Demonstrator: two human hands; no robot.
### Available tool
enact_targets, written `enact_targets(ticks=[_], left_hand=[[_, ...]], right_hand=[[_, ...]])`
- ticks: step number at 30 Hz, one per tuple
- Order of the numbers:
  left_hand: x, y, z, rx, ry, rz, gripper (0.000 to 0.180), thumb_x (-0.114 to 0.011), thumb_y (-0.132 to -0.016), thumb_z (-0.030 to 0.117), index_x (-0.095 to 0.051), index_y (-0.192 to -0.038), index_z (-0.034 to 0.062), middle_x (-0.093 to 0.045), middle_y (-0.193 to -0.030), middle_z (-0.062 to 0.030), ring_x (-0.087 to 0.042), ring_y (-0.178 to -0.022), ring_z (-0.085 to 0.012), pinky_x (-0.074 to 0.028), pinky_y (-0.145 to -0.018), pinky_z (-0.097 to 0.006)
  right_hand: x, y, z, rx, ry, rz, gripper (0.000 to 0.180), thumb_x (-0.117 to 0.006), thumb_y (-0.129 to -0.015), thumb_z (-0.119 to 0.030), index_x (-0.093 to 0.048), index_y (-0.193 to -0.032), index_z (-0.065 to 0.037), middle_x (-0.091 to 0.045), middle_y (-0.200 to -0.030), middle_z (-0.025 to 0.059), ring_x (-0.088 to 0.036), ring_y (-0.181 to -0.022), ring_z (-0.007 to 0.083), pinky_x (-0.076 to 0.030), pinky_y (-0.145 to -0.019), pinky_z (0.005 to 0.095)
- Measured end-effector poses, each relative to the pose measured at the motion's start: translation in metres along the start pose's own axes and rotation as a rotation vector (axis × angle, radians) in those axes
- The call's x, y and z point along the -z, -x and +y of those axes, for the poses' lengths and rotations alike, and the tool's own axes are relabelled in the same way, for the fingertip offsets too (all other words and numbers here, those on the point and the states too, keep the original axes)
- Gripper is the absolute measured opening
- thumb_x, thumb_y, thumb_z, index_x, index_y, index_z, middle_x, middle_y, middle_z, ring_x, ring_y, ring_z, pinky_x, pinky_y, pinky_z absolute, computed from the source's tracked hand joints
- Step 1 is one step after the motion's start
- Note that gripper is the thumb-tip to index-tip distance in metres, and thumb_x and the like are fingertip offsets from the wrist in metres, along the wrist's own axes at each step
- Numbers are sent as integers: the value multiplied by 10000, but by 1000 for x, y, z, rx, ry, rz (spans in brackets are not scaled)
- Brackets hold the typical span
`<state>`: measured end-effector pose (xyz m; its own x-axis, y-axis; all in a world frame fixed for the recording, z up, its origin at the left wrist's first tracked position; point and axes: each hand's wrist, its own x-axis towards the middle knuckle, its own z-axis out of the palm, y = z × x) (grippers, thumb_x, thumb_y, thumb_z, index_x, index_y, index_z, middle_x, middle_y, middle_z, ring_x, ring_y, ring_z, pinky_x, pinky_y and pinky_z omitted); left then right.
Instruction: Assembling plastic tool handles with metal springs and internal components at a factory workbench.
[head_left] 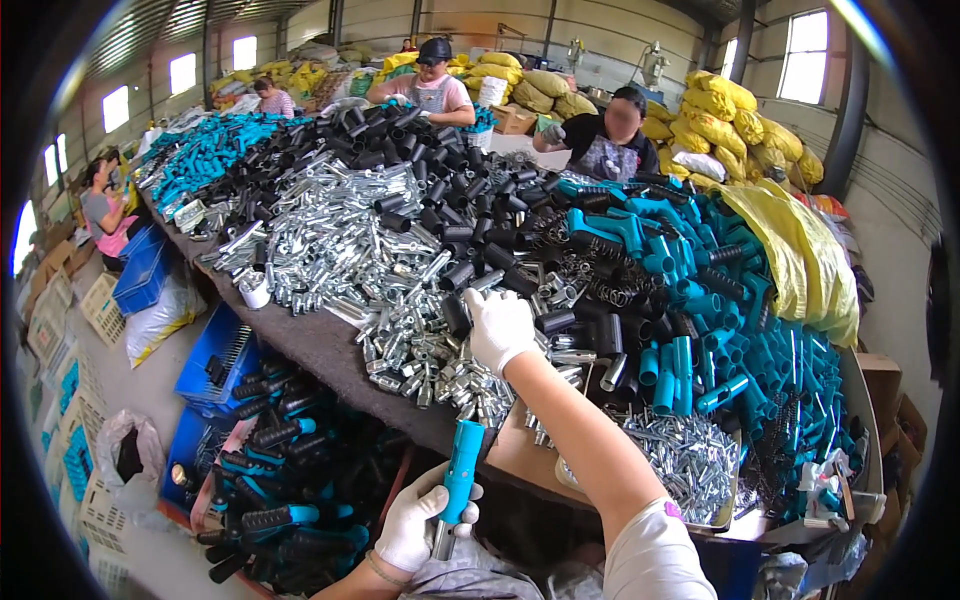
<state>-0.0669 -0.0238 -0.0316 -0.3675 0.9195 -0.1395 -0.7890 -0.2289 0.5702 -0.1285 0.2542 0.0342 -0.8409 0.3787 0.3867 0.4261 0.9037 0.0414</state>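
L hand (408,530), gloved, was clamped on teal handle (462,472), approx upright, metal rod (443,541) poking out below; R hand (503,332), gloved, well apart fwd of L, was at blk sleeves (556,322), couldn't tell if gripping; silver fittings (335,245) lay heaped L of R hand, teal pcs (684,372) to its R

Counted two gloved hands: one left hand (408,528), one right hand (503,332). Tallied one teal handle (461,475) in left grasp. Found one white tub (257,293), one black cap (435,50). Counted at least four co-workers (608,160), at least two blue crates (140,272). Logged as many, overlapped, not countable exactly: steel fittings (420,340), black tubes (557,322), teal sleeves (683,370), steel pins (680,462), yellow sacks (715,128).
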Motion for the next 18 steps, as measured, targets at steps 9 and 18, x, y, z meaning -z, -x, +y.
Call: enact_targets(ticks=[9,18], left_hand=[[-12,9,16,-45,-125,53,608,-607,-968,169,-341,-1453,-83,-624,-1132,-207,-649,-856,-226,-553,-689,-323],[-14,7,20,-54,-196,82,764,-713,-889,298,-342,-1445,-72,-628,-1088,-172,-644,-821,-213,-546,-657,-320]], right_hand=[[14,-10,-28,90,41,-442,365,-513,-859,-214,-698,-1163,-132,-692,-1138,133,-591,-1189,315,-420,-939,554],[-17,-34,-42,8,-174,-186,389,-673,-836,-347,-628,-1108,-74,-699,-1009,199,-674,-965,373,-517,-843,473]])
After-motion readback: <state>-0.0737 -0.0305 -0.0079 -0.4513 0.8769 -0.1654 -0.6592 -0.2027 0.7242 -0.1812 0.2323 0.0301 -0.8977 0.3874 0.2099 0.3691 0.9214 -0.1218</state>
